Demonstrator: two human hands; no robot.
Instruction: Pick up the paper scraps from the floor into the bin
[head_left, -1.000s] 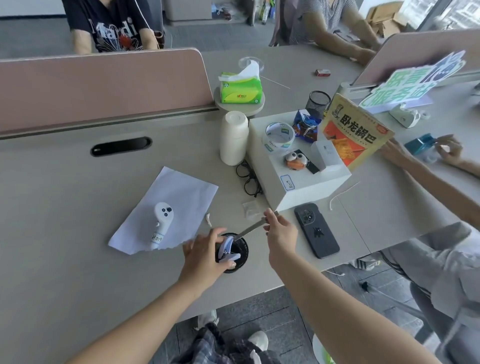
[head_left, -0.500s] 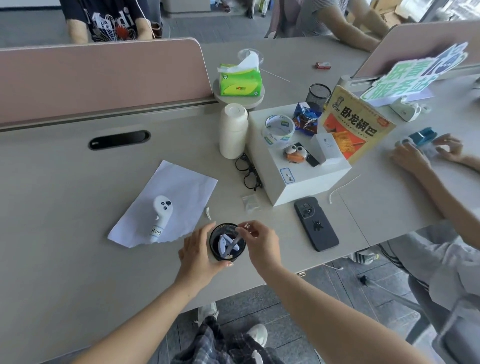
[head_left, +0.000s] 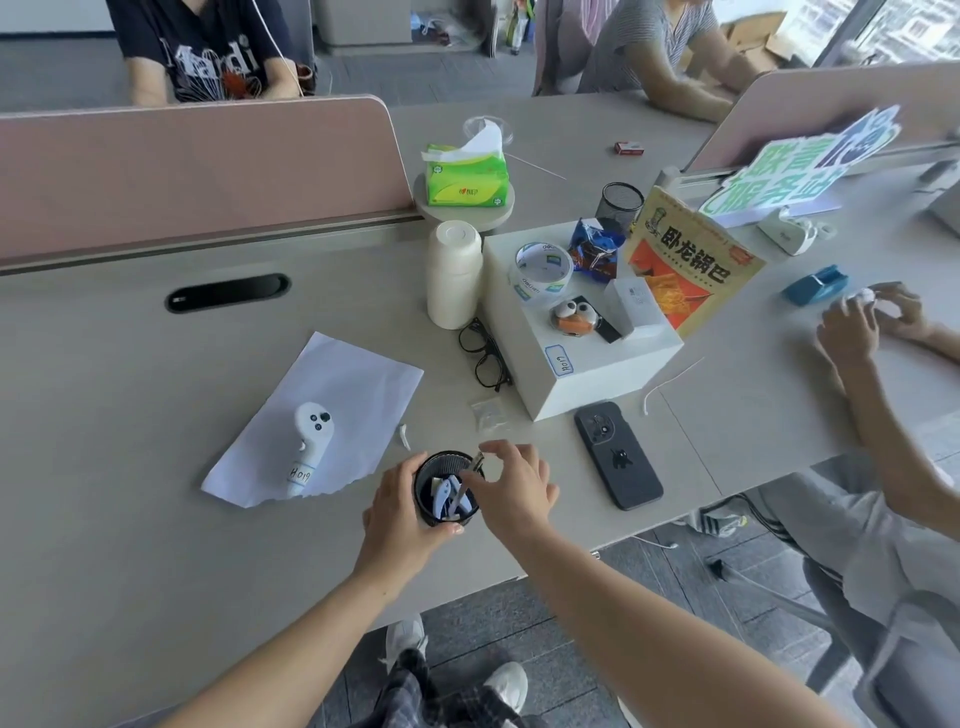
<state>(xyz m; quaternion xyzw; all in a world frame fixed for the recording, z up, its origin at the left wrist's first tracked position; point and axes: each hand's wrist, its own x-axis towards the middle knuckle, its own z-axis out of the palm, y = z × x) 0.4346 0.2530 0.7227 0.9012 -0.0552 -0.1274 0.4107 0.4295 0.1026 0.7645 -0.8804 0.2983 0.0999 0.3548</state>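
Head view: left hand (head_left: 410, 512) wraps the small black bin (head_left: 442, 456) at the near desk (head_left: 156, 519) edge, fingers curled on its wall. Paper scraps (head_left: 445, 492) lie inside the bin, between both hands. Right hand (head_left: 511, 486) sits just over the bin's right rim, thumb and forefinger pinching a thin strip (head_left: 477, 460) that slants down into the bin.

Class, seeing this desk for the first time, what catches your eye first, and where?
At the desk's near edge, the left hand grips a small black bin while the right hand pinches a thin strip dipping into it. Left of them, a white controller lies on a paper sheet.
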